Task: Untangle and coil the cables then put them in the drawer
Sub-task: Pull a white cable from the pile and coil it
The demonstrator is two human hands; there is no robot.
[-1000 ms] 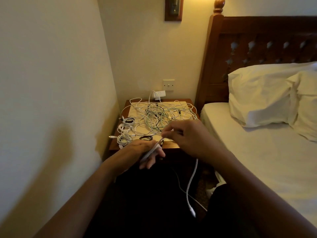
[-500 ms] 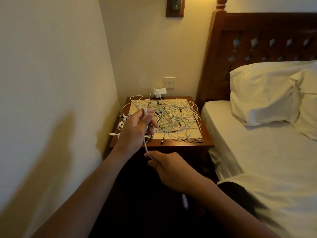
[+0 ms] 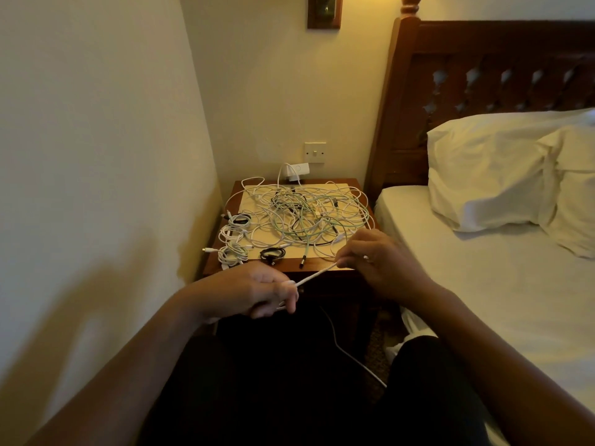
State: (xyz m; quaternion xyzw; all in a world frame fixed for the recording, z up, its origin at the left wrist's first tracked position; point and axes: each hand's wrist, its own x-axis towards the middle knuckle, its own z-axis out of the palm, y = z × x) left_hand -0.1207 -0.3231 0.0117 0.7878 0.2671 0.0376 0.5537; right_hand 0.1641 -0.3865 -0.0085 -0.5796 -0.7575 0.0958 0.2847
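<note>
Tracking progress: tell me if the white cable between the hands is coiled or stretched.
Stretched, not coiled: the white cable runs straight from the left hand to the right hand.

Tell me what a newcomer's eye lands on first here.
The big tangle of cables, white and pale green, sprawled over the nightstand, draws the eye first. In front of it, the left hand and right hand hold a white cable stretched straight between them, its tail hanging into the dark below. A few small coiled cables lie at the nightstand's left front corner.

cable (image 3: 317, 275) end lost in shadow, wall frame (image 3: 324, 11) cropped
</note>
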